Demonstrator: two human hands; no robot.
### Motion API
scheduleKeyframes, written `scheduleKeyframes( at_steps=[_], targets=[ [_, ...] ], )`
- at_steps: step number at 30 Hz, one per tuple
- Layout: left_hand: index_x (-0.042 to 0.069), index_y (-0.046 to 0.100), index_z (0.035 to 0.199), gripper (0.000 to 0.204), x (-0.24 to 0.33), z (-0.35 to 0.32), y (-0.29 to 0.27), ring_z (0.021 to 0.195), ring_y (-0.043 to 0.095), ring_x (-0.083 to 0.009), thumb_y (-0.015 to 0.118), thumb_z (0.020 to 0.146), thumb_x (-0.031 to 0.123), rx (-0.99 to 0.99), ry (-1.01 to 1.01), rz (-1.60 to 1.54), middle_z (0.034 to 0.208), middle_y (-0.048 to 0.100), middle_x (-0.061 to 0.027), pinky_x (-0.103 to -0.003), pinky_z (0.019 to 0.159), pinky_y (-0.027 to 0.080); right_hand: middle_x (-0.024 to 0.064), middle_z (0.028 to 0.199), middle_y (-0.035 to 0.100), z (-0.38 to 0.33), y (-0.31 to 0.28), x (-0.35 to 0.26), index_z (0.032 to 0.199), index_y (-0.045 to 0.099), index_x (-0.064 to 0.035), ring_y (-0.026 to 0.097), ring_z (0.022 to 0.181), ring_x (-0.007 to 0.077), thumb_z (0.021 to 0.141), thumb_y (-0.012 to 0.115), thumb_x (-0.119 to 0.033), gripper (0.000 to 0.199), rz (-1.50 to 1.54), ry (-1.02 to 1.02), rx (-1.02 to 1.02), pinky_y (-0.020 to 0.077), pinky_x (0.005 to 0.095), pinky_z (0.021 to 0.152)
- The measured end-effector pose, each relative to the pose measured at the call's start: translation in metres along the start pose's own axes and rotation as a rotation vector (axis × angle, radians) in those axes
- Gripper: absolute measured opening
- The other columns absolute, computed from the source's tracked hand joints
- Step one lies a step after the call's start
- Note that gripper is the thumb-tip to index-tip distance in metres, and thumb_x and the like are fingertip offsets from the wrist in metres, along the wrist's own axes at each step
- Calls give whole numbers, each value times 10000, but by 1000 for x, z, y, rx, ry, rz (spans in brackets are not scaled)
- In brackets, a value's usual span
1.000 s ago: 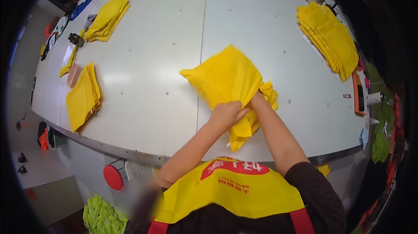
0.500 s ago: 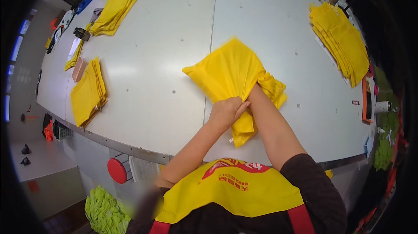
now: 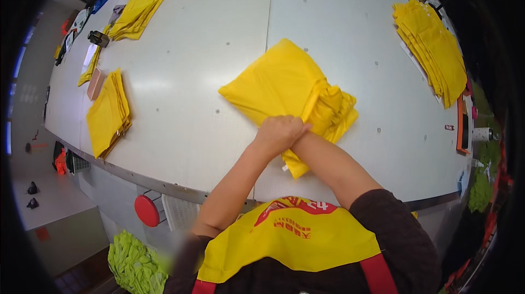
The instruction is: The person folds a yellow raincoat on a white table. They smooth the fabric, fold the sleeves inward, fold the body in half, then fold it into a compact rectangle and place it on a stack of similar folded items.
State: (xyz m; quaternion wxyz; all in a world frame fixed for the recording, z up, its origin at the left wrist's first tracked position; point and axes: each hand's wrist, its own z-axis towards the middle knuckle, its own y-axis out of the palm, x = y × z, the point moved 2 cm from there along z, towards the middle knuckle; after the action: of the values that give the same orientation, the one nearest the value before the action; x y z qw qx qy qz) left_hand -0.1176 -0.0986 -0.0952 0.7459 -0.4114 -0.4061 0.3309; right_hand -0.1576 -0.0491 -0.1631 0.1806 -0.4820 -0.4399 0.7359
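A yellow cloth piece (image 3: pixel 279 75) lies partly spread in front of me on the table, one corner pointing left and another away from me. Its right side is bunched in loose folds, and a narrow end hangs toward me with a small white tag (image 3: pixel 285 167). My left hand (image 3: pixel 281 132) is closed in a fist on the cloth's near edge, right against my right wrist. My right forearm (image 3: pixel 333 160) crosses beneath it, and the right hand is hidden behind the left hand and the cloth, so its fingers do not show.
The large pale table (image 3: pixel 191 130) has a seam running away from me. Stacks of yellow cloth lie at the left (image 3: pixel 108 116), far left (image 3: pixel 141 12) and right (image 3: pixel 432 48). A pink tray (image 3: pixel 95 84) stands beside the left stack. A red stool (image 3: pixel 146 210) is below the table edge.
The cloth has flattened and spread slightly to the left. My left hand has shifted a little up and left, and my right hand has drawn back toward it, out of the folds.
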Motion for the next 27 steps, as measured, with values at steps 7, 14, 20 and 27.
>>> scheduleKeyframes(
  at_steps=[7, 14, 20, 27],
  targets=[
    [56, 521, 771, 190, 11, -13, -5, 711, 537, -286, 630, 782, 211, 155, -286, -121, 738, 551, -114, -398, 608, 427, 82, 1303, 454, 23, -9, 10, 1237, 462, -113, 386, 1222, 254, 853, 478, -301, 428, -57, -47, -85, 252, 345, 1042],
    [58, 409, 1264, 572, 1, -48, 19, 1207, 388, -283, 521, 706, 2, 11, -394, -30, 1289, 418, -148, -433, 913, 346, 102, 1147, 554, -18, -116, 27, 1155, 552, -104, 471, 1100, 282, 837, 506, -358, 410, -469, -304, -306, 322, 374, 976],
    [80, 351, 1345, 619, -6, -68, 49, 1310, 293, -250, 457, 740, 7, -147, -425, 59, 1418, 310, -120, -468, 984, 283, 156, 1056, 584, -56, -104, 71, 1051, 595, -28, 503, 1020, 329, 726, 636, -440, 526, -112, -178, 92, 349, 405, 932],
    [64, 281, 1375, 671, -9, -71, 56, 1328, 249, -284, 470, 736, -16, -164, -432, 12, 1435, 271, -134, -473, 1025, 243, 167, 952, 613, -65, -89, 78, 948, 610, -13, 552, 901, 315, 740, 644, -372, 417, 316, 79, 143, 421, 363, 806]
  ],
)
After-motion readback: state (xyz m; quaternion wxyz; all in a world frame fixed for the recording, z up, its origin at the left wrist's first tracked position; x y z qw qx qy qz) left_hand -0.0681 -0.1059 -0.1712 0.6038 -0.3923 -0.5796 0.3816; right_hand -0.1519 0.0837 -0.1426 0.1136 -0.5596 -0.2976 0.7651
